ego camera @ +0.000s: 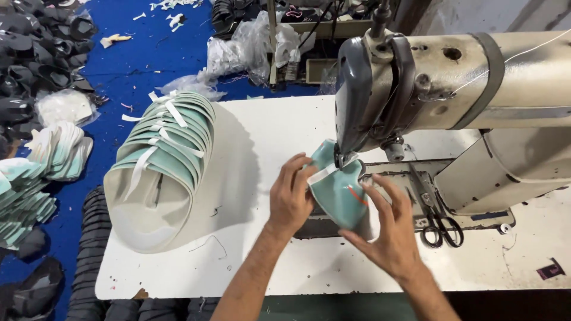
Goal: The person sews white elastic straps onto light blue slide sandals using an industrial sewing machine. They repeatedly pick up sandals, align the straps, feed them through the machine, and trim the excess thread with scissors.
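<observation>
A teal shoe-upper piece (338,191) with a white strip and an orange mark sits under the needle of a cream sewing machine (452,83). My left hand (291,196) grips its left edge, fingers curled over the white strip. My right hand (386,229) holds its lower right side with fingers spread along the fabric. The piece curves up toward the presser foot (344,159).
A long nested stack of teal-and-white pieces (163,166) lies on the white table (262,131) to the left. Black scissors (437,223) rest right of the needle plate. Piles of dark and teal parts cover the blue floor (148,53) at left.
</observation>
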